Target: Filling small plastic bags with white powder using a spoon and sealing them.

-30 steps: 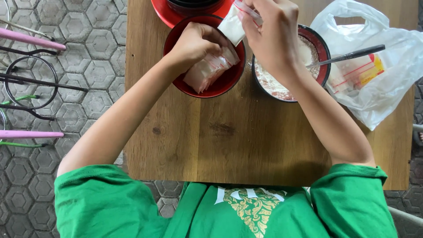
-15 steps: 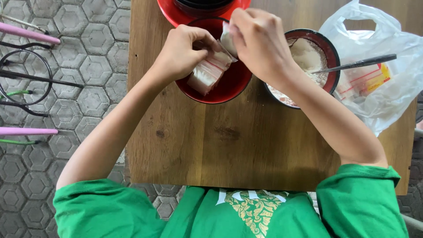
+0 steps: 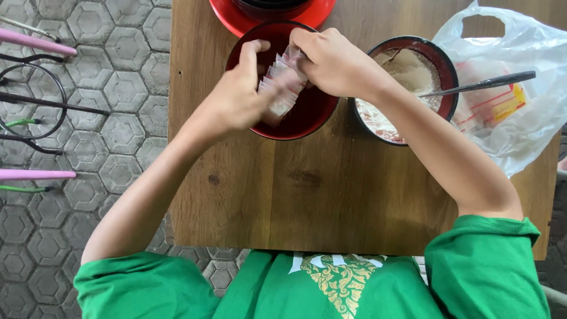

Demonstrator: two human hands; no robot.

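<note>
My left hand [image 3: 239, 97] and right hand [image 3: 333, 62] were both closed on a stack of small clear bags [image 3: 282, 82], held between them just above the red bowl [image 3: 307, 115]. The left hand gripped the stack from the near side, thumb up along it, and the right hand pinched its far end with bent fingers. The stack sat tilted, one end low inside the bowl, the other raised toward the right hand. The bowl stood on the wooden worktop [image 3: 295, 195], near its far edge. Just right of the bowl, almost touching it, stood a second bowl [image 3: 440, 59] holding pale powder [image 3: 407, 74], with a spoon [image 3: 481, 82] resting on its rim, the handle pointing away to the right. Farther right of that lay a white plastic bag [image 3: 525, 112] with packets showing through it. Beyond the red bowl, at the worktop's far edge, was a red tray [image 3: 242, 20] carrying something dark. Left of the worktop the floor [image 3: 112, 100] was hexagonal paving.
</note>
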